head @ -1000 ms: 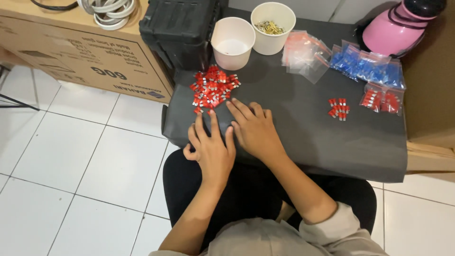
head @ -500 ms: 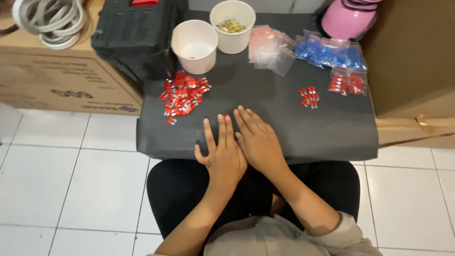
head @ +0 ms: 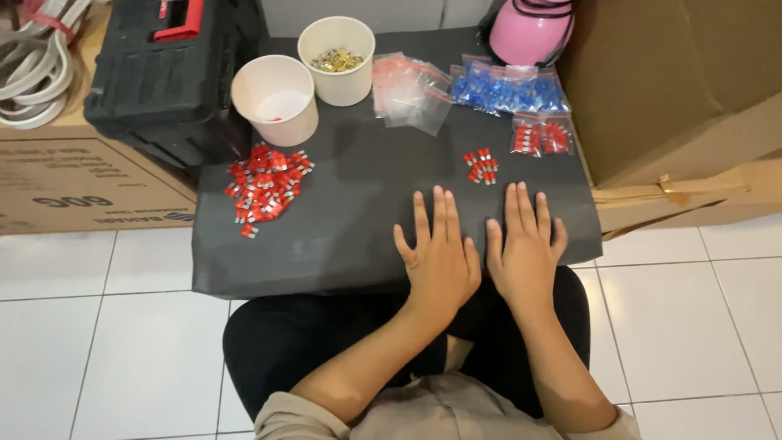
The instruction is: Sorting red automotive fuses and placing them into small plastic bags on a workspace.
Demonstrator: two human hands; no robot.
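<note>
My left hand (head: pixel 440 253) and my right hand (head: pixel 525 248) lie flat, palms down, side by side on the near edge of a dark grey board (head: pixel 358 187) that rests on my lap. Both hold nothing, fingers slightly spread. A small group of red pieces (head: pixel 481 166) lies just beyond my fingertips. A larger heap of red pieces (head: pixel 265 189) sits at the left of the board.
Two white paper cups stand at the back: an empty-looking one (head: pixel 274 98) and one with gold bits (head: pixel 336 59). Clear zip bags (head: pixel 407 90), bags of blue pieces (head: pixel 509 88), a bag of red pieces (head: pixel 539 137), a black toolbox (head: pixel 167 69), a pink object (head: pixel 531 31), cardboard boxes (head: pixel 668 90).
The view has shifted, so the board sits more to the left. My hands have slid right along the near edge and moved slightly apart, staying flat.
</note>
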